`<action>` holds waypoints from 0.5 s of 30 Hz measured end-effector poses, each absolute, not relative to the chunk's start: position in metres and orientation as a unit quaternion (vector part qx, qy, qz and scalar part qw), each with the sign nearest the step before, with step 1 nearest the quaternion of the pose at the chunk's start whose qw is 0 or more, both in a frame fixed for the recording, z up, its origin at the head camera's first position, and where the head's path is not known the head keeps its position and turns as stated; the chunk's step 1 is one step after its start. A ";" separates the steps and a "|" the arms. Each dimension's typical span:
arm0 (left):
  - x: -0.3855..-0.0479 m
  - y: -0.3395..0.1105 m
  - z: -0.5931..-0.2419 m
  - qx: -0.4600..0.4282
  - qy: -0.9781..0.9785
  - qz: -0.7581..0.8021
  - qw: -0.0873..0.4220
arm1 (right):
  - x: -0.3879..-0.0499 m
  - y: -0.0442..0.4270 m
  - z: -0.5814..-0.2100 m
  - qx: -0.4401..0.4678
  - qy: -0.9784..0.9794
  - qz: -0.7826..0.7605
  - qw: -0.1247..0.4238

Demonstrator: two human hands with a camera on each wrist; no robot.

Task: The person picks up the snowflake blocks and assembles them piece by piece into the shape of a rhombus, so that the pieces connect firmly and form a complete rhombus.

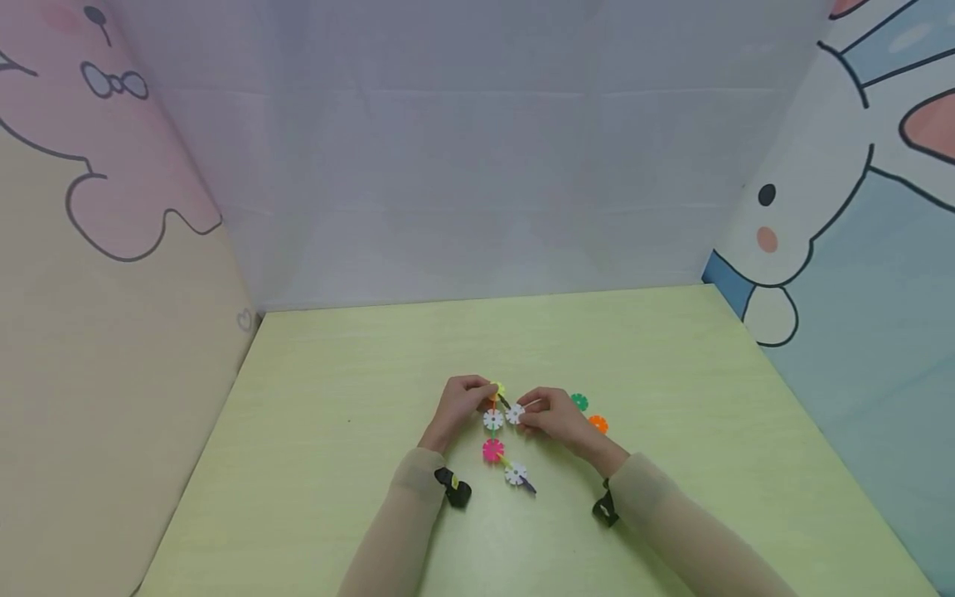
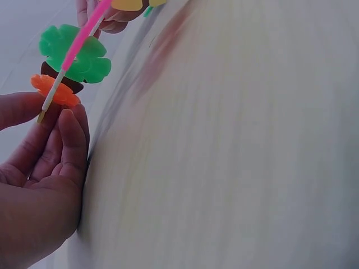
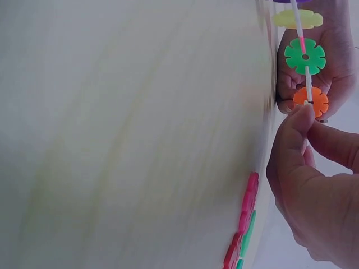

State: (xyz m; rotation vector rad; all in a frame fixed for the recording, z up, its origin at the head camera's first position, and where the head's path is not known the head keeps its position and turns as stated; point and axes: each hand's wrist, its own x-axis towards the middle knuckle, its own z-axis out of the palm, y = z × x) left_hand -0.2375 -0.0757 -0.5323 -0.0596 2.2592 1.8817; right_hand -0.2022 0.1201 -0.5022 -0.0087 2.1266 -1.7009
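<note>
A chain of flower-shaped plastic discs joined by thin sticks lies between the hands. It includes a yellow disc, a white disc and a pink disc. My left hand pinches the chain at its far end, by the yellow disc. From the right, my right hand pinches another white disc. In the left wrist view, thumb and finger meet beneath an orange disc, with a green disc above. The right wrist view shows fingertips at a white stick; colours differ between views.
A green disc and an orange disc lie beyond the right wrist. Toward me, a white disc with a dark stick trails from the chain. The pale table meets cloth walls on three sides.
</note>
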 end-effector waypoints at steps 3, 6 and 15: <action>-0.237 -0.076 -0.531 -0.019 0.764 0.637 0.100 | -0.202 0.119 -0.502 0.009 0.767 -0.609 0.202; -0.237 -0.076 -0.530 -0.021 0.760 0.641 0.106 | -0.201 0.117 -0.502 0.021 0.762 -0.616 0.199; -0.238 -0.077 -0.530 -0.026 0.736 0.667 0.117 | -0.202 0.115 -0.505 0.051 0.733 -0.647 0.206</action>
